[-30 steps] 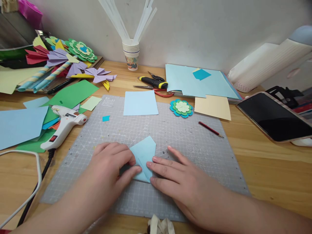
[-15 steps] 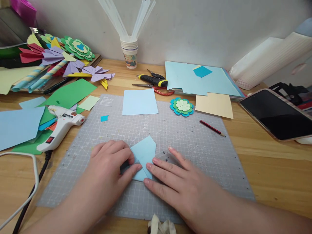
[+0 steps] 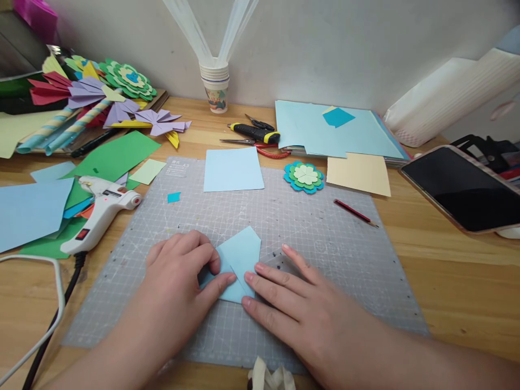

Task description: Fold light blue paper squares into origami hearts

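Note:
A folded light blue paper [image 3: 240,252] lies on the grey cutting mat [image 3: 134,260], one corner pointing away from me. My left hand [image 3: 182,276] is curled at its left side, thumb and fingers closed on the paper's left part, which they partly hide. Flat on the mat, my right hand [image 3: 296,298] has its fingers stretched out, and their tips press the paper's right edge. A layered paper flower [image 3: 304,177] in blue and green and a light blue square sheet [image 3: 233,170] rest farther back on the mat.
A white glue gun [image 3: 103,211] with its cord lies at left among coloured sheets. Behind the mat are a utility knife [image 3: 254,131], scissors [image 3: 239,141] and a paper cup stack [image 3: 215,95]. A pencil [image 3: 355,213] and a phone [image 3: 467,187] are on the right.
The left hand has shifted very slightly left along the folded paper. The right hand stays pressed at its right edge. Otherwise, the view has only moved a little.

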A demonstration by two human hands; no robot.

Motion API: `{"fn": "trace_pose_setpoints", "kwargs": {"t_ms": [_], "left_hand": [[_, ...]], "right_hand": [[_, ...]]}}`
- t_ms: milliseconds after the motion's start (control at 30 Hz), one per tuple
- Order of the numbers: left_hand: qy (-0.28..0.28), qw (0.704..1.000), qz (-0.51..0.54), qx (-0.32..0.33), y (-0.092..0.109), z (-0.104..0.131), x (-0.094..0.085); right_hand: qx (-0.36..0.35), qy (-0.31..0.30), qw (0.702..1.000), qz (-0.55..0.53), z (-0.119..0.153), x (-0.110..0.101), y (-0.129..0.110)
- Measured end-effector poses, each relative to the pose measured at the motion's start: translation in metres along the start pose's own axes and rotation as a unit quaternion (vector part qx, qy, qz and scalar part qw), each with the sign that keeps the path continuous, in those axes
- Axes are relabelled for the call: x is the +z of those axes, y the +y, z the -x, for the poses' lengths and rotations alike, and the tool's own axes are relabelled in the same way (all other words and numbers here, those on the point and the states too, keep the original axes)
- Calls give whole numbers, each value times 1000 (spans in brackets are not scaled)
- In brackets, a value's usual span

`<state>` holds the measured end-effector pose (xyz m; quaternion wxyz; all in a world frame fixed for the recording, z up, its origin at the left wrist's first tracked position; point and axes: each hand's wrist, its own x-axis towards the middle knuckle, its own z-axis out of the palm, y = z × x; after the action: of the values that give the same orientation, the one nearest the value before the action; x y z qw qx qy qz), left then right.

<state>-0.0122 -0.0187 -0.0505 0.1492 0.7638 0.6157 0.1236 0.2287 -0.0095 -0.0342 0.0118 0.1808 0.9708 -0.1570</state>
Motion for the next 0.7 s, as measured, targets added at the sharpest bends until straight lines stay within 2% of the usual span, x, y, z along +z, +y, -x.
{"fn": "trace_pose_setpoints", "kwargs": {"t_ms": [400,600,700], "left_hand": [[-7,1000,23,2,1,-5,-1],[-17,992,52,111,3,-6,-6],[-17,990,62,125,3,-8,-7]], "right_hand": [[5,2,1000,-15,-1,-1,-2],[16,38,999,-13,-1,6,-4],[27,48,998,-15,0,9,-3]]}}
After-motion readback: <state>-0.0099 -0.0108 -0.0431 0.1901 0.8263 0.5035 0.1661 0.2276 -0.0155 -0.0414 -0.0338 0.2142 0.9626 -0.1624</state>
